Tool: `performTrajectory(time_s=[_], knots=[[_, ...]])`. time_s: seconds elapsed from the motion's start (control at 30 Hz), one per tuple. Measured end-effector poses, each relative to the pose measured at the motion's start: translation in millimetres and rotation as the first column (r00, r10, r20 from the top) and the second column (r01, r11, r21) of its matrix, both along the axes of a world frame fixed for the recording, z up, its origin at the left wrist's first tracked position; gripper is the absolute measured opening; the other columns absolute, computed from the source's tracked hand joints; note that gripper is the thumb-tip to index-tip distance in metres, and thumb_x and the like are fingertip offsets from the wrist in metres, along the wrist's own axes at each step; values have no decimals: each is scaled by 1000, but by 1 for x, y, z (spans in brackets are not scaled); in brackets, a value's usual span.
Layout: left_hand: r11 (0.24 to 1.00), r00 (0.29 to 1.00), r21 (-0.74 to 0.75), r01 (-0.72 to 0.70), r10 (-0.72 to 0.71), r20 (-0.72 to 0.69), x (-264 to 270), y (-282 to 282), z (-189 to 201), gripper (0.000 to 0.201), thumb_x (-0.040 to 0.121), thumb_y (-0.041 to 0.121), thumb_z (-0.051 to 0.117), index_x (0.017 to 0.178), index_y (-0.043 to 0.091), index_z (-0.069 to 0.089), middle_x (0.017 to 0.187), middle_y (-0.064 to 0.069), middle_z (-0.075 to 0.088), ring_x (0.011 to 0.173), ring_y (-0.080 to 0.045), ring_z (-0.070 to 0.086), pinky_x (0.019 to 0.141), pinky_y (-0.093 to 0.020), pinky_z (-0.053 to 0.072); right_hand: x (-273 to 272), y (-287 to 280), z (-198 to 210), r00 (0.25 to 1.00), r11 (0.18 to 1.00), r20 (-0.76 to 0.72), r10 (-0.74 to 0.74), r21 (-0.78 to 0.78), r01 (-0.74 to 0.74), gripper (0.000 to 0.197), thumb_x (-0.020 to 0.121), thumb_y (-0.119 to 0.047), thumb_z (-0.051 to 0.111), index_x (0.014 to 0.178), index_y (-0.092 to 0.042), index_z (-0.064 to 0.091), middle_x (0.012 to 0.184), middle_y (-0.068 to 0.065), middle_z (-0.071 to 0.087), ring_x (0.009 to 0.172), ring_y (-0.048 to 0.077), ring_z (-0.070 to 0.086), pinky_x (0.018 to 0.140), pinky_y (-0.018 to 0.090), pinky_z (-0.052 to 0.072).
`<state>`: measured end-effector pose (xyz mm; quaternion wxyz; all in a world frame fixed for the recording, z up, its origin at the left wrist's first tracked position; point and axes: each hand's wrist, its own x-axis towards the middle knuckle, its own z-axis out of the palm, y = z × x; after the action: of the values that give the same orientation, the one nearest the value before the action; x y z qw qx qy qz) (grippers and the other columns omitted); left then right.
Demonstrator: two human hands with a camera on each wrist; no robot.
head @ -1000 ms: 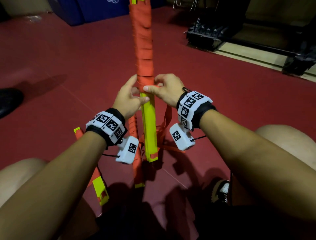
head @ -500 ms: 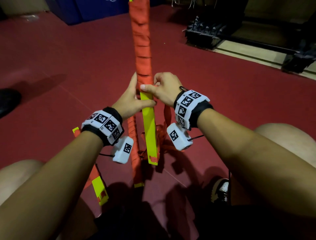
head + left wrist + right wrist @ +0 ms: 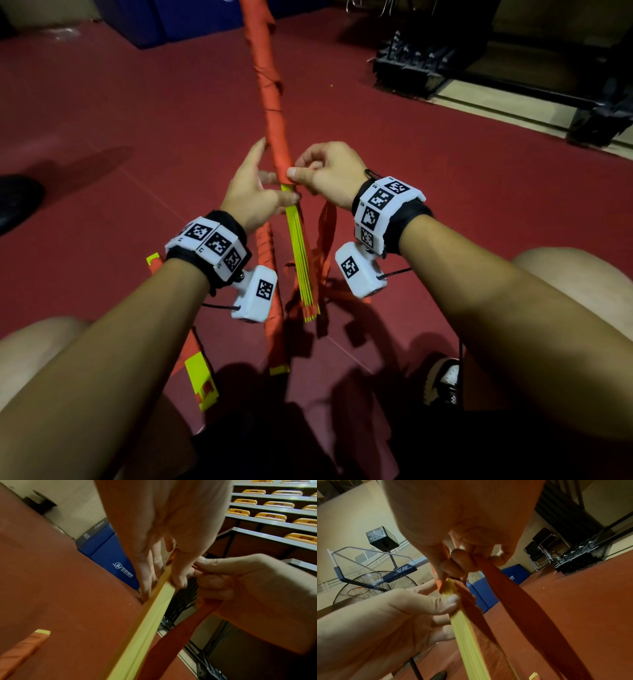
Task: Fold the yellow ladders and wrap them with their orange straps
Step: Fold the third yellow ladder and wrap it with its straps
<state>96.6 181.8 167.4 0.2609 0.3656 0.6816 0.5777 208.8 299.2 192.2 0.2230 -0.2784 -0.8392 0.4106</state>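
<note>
I hold a folded yellow ladder bundle (image 3: 299, 253) out in front of me; its far part is wound in orange strap (image 3: 270, 99). My left hand (image 3: 255, 192) pinches the yellow slats (image 3: 154, 609) between thumb and fingers just below the wrapped part. My right hand (image 3: 325, 171) pinches the strap at the wrap's edge, and the loose strap tail (image 3: 325, 229) hangs down from it; the right wrist view shows the tail (image 3: 518, 601) running from my curled fingers beside the slats (image 3: 464, 628).
Two other ladder bundles lie on the red floor under my arms: one wrapped in orange (image 3: 272, 308), one at lower left (image 3: 198, 377). My knees flank them. A blue mat (image 3: 185, 20), black racks (image 3: 414, 65) and a black shoe (image 3: 17, 202) edge the floor.
The bundle has turned, so its slats now show edge-on instead of flat, and its far end has swung left. Both hands keep their hold at the wrap's edge.
</note>
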Motion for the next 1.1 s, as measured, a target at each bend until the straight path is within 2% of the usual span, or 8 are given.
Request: performTrajectory(time_s=[0.17,0.27,0.33,0.5,0.67,0.9,1.03,1.1], knots=[[999,999,43,25,-26,34,0,-1,0,94,84,-22,60,156,26,26,97,0,74,74,-15,66,70,-34,54,3,5,0,1000,999,10,-8,45,7,31,78,-48,78,85,-19,70,57,-6,61,56,9,59,63,28,47],[995,997,65,73,-73,11,2,-3,0,85,87,-24,55,150,28,32,97,5,79,77,-9,71,68,-24,55,5,5,-1,999,998,22,30,49,-31,32,82,-49,75,90,-18,73,55,-6,59,58,12,59,69,34,52],[989,992,84,124,-123,-12,4,-5,1,80,86,-24,52,146,27,38,97,5,79,83,-9,73,72,-26,58,3,4,-4,998,998,9,58,17,-58,33,79,-51,75,93,-20,74,52,-10,57,59,13,58,73,40,54],[978,984,109,175,-177,3,5,-5,1,76,88,-26,51,146,23,40,92,7,79,81,-9,72,71,-25,57,2,6,-8,998,999,-17,53,10,-52,25,77,-47,75,81,-23,70,55,-9,57,58,13,55,71,44,53],[986,992,113,126,-128,14,-2,-3,-5,85,87,-16,64,154,30,37,70,1,61,82,-29,53,68,-33,48,4,10,-5,999,996,-18,-43,79,44,39,78,-46,78,64,-19,54,59,-5,56,57,15,52,61,36,47],[988,996,124,91,-88,-25,-4,-3,-5,84,88,-22,53,151,31,38,63,13,62,62,-6,54,60,-20,46,4,6,-4,1000,998,1,-17,66,17,39,81,-44,76,68,-20,48,57,-7,55,56,14,50,62,34,43],[981,985,99,169,-167,-33,-1,-6,1,89,84,-14,56,156,31,32,86,-7,65,72,-16,53,65,-23,45,5,3,-4,1000,996,-4,-20,90,20,36,81,-41,77,70,-21,49,58,-7,54,59,16,53,65,37,47],[968,970,74,241,-237,-55,3,-6,3,94,82,-19,60,155,30,27,96,-1,68,73,-6,61,65,-19,50,6,0,-3,1000,993,-13,-11,114,12,38,79,-45,78,70,-20,50,61,-4,58,61,19,56,64,39,48]])
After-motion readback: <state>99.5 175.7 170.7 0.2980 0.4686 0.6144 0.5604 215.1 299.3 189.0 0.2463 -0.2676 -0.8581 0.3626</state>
